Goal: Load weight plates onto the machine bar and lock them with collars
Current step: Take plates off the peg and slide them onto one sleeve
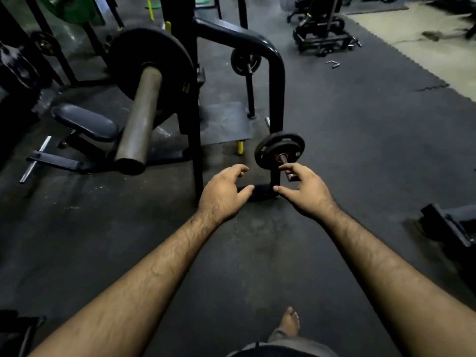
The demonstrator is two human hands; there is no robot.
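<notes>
A thick grey machine bar [140, 117] juts toward me at upper left, with one large black plate [164, 55] pushed to its inner end. Low on the black frame, a small black plate [279, 148] hangs on a short storage peg [284, 161]. My left hand [224, 194] hovers just left of and below that small plate, fingers spread and empty. My right hand [306, 191] is just below the plate, fingers apart, fingertips at the peg's end. No collar can be made out.
The black machine frame [275, 81] arches above the small plate. Another small plate [244, 61] hangs on a peg farther back. A padded seat [85, 122] sits at left. My bare foot [289, 322] stands on the dark rubber floor. Other equipment is at the far right.
</notes>
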